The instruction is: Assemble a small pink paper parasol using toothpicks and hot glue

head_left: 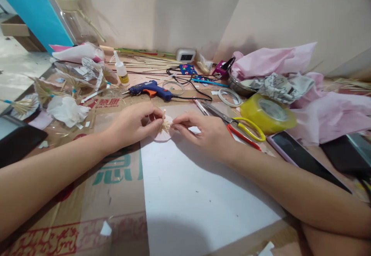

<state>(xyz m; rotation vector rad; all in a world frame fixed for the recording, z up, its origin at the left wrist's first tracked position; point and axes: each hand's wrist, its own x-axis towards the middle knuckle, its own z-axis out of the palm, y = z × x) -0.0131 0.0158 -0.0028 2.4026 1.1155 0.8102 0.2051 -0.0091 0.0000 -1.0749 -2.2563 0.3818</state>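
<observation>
Between my two hands is a small bundle of thin pale sticks (165, 125), spread out over a round pale paper piece (162, 136). My left hand (136, 122) pinches the bundle from the left, thumb and fingers together. From the right, my right hand (203, 130) is closed with its fingertips at the sticks' edge; the fingers hide just what they grip. Beneath lies a white paper sheet (203, 198) on printed cardboard (116, 209). A blue glue gun (150, 89) rests beyond my hands. Scissors (232, 118) with red and yellow handles lie beside my right hand.
A glue bottle (121, 70) stands behind the glue gun. At left are several stick-and-paper pieces (43, 89). On the right lie a yellow tape roll (268, 113), a phone (307, 159) and pink paper (272, 62). A wall (188, 12) closes off the back.
</observation>
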